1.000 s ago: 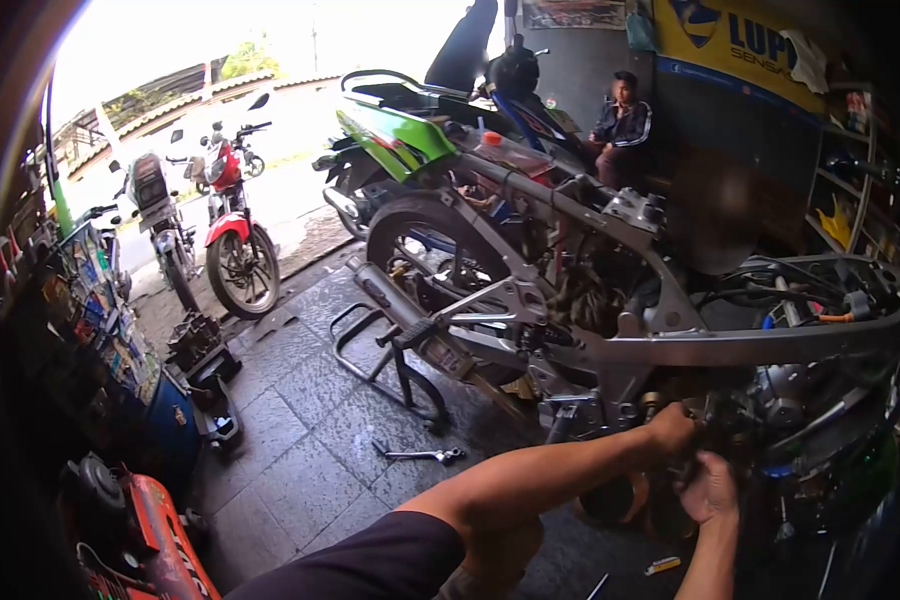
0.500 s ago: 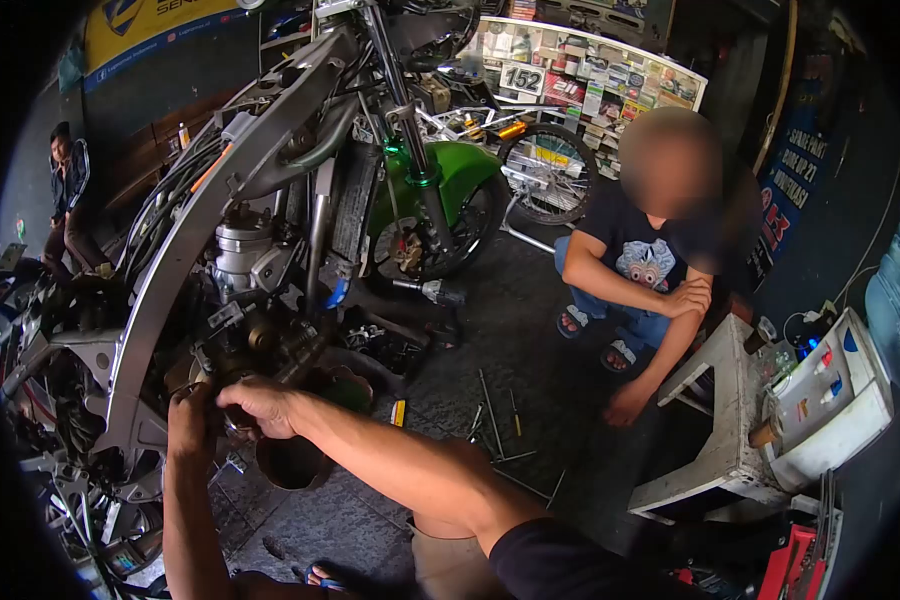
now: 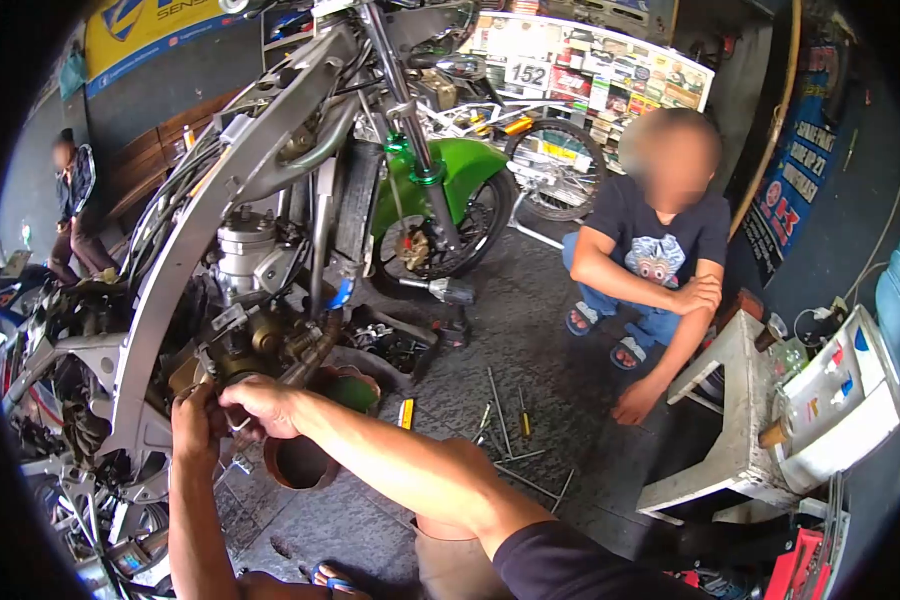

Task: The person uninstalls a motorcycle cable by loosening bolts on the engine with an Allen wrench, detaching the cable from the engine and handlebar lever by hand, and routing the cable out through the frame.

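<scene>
In the lower left of the frame, the left hand (image 3: 192,420) and the right hand (image 3: 263,405) are curling close together against the lower side of a motorcycle engine (image 3: 245,250); the fingers are hiding the spot between them, so I cannot tell whether either is grasping a part. The engine is sitting left of centre beside a grey metal beam (image 3: 160,285). A round pot (image 3: 300,483) is standing just right of the hands, with a green-coloured bowl (image 3: 358,393) behind it. Near the middle, a yellow-handled screwdriver (image 3: 526,424) and a metal rod (image 3: 499,410) are lying on the dark floor. At the lower right, a white stool (image 3: 735,440) is standing near a person in a dark shirt (image 3: 650,250), who is resting one hand on the other arm. Farther back, a green fender (image 3: 460,165) is arching over a wheel (image 3: 490,235), and a display case (image 3: 590,70) is filling the upper centre.
</scene>
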`<action>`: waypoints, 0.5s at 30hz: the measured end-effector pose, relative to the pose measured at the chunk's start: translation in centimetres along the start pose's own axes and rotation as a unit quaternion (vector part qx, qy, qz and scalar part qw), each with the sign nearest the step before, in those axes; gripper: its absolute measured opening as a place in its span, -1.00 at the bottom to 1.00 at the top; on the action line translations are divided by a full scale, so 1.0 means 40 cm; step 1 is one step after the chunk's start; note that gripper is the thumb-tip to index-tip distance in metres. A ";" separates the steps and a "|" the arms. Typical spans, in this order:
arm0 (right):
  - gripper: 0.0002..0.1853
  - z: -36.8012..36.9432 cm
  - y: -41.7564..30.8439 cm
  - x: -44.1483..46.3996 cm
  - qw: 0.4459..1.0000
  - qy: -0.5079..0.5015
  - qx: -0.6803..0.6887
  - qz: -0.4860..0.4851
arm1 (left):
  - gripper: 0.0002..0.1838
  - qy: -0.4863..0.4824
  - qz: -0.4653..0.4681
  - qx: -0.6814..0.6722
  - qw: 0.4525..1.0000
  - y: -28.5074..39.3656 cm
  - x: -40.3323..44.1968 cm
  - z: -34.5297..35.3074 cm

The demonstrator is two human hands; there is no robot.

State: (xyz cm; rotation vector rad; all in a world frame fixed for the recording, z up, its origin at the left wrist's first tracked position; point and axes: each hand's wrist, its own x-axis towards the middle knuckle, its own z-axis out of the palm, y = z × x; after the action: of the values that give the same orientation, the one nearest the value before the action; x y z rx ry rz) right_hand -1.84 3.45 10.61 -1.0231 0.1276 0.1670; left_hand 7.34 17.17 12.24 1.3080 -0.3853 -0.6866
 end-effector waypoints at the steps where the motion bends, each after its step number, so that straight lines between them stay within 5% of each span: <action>1: -0.71 -0.002 0.003 0.005 1.000 0.001 -0.026 -0.010 | -0.81 0.014 -0.011 0.013 1.000 -0.003 0.003 0.007; 5: -0.74 -0.011 -0.004 -0.010 0.994 0.035 -0.101 -0.027 | -0.81 0.086 0.002 0.054 0.995 0.019 -0.028 0.070; 9: -0.72 0.008 -0.013 -0.035 0.986 0.060 -0.153 -0.037 | -0.79 0.059 0.014 0.071 0.996 0.009 -0.011 0.050; 15: -0.76 -0.014 0.003 -0.007 1.000 -0.015 0.007 -0.009 | -0.75 0.041 0.029 0.049 0.998 0.003 -0.007 0.038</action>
State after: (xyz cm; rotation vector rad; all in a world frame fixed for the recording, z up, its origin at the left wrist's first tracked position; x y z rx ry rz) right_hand -2.16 2.99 10.27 -1.0077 0.0925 0.1645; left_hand 6.24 16.23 12.74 1.4081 -0.3927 -0.5706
